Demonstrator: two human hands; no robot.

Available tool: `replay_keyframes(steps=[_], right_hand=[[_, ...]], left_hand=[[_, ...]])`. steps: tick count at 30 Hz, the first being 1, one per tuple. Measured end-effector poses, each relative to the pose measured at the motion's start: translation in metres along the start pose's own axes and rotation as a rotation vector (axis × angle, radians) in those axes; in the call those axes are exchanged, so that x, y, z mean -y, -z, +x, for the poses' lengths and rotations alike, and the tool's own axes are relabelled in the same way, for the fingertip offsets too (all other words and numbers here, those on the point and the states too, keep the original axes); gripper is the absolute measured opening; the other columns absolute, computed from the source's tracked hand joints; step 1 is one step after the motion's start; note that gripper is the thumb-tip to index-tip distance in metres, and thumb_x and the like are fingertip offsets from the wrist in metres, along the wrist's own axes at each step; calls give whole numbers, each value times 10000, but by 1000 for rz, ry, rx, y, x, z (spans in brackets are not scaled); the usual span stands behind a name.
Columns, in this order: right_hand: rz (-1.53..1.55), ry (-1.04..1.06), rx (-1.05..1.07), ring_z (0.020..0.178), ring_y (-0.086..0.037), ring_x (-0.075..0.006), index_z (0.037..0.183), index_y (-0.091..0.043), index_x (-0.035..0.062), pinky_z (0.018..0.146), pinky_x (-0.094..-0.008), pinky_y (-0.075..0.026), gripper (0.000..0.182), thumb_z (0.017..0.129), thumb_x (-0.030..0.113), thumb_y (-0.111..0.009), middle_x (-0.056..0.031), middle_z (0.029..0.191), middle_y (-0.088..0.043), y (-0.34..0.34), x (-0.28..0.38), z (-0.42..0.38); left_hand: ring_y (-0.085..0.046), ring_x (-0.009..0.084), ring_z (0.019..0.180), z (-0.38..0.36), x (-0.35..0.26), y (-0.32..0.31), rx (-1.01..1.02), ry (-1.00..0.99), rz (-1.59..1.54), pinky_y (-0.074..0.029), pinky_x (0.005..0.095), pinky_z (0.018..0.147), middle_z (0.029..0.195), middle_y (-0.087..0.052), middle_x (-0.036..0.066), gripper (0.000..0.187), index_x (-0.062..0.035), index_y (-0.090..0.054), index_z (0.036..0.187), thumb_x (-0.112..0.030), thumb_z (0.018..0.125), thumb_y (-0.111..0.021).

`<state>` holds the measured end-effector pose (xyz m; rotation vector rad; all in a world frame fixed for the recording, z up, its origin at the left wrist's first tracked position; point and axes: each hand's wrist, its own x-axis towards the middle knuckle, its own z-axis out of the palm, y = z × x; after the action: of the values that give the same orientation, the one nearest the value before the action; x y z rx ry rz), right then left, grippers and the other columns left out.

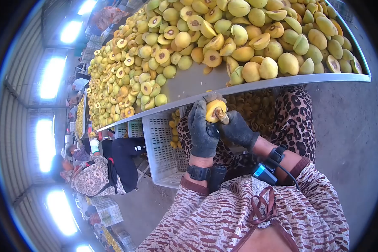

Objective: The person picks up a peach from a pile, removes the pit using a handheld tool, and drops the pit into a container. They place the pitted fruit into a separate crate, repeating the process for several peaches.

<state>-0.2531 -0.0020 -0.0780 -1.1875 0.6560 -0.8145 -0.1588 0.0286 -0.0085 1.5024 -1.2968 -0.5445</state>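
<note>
At far left, a co-worker in a patterned top and dark trousers sits beside the long table, one light-gloved hand raised at its edge. More people sit further along the same side, too small to describe.

The table runs from lower left to upper right and carries a dense heap of yellow-green fruit, many pieces halved with the dark pit hollow showing. A bare strip of table surface lies between the heap and the near rim.

Below the rim, a white perforated plastic crate stands on the floor, just beside the person's knees; a few yellow fruit pieces show at its upper inner edge.

Centre frame, the left hand, in a dark glove with a black wrist strap, is clenched around a halved yellow fruit, held just under the table rim and clear of the heap. The right hand, also dark-gloved, presses against the fruit's cut face at the pit; whether it holds a tool cannot be told. A wrist device with a cable sits on the right forearm.

Behind the hands, the lap is covered by leopard-print fabric. Grey concrete floor lies at right.
</note>
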Motion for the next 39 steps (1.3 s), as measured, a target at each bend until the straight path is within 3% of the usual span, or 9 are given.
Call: replay_keyframes(steps=[8,10,19,23,30,33,35,37,39], right_hand=[[-111,283,-9,721,-693,-317,904,-657,-42,621,-385,-503,197,889,153,-638,-236,770,-660,8,15,-1],[2,216,11,749,-608,-79,945,-680,-10,678,-293,-513,154,895,136,-681,-39,810,-696,6,12,-2],[190,117,179,874,-591,-106,1098,-631,-13,765,-309,-507,217,978,161,-579,-57,960,-678,9,13,-4],[77,157,92,854,-592,-100,1079,-637,-1,756,-299,-504,177,974,127,-573,-55,939,-677,8,9,-7],[272,113,407,866,-581,-99,1080,-620,25,750,-293,-500,146,959,93,-576,-20,961,-661,13,-3,-13],[294,134,444,894,-571,-98,1109,-601,35,782,-291,-495,186,936,102,-611,-2,993,-645,16,-4,-16],[202,235,423,907,-566,-96,1122,-592,40,798,-291,-491,219,919,110,-638,4,1008,-638,17,-11,-22],[250,43,427,892,-567,-109,1099,-597,46,811,-298,-483,252,866,91,-682,-20,977,-641,12,-20,-24],[163,37,553,877,-568,-122,1098,-599,48,804,-300,-483,273,841,82,-684,-34,959,-642,25,3,-26]], left_hand=[[-668,246,885,13,-7,-15,8,152,-544,-573,323,771,985,-668,190,395,7,-590,1008,-333,1060,-397],[-671,214,845,15,-14,-15,0,233,-559,-560,291,732,924,-684,172,407,5,-601,966,-345,1057,-415],[-662,173,807,14,-24,-25,-35,-6,-157,-537,287,738,889,-693,112,379,18,-643,914,-293,1042,-468],[-658,164,811,12,-29,-19,52,-37,-81,-530,290,761,880,-690,100,361,24,-650,943,-279,1038,-478],[-655,164,772,5,-39,-24,-31,75,-142,-530,311,763,814,-712,92,250,23,-687,903,-190,980,-580],[-660,159,779,3,-50,-25,21,-26,25,-529,317,762,814,-711,90,245,13,-667,862,-187,978,-585],[-654,192,784,1,-62,-22,146,-400,608,-520,324,738,858,-699,104,261,-9,-658,836,-222,978,-603],[-640,216,709,2,-54,-21,138,-484,561,-515,336,691,813,-681,107,337,-18,-638,813,-291,998,-568],[-632,228,674,-3,-49,-11,146,146,-248,-517,339,670,787,-667,120,430,-29,-619,794,-379,1018,-508]])
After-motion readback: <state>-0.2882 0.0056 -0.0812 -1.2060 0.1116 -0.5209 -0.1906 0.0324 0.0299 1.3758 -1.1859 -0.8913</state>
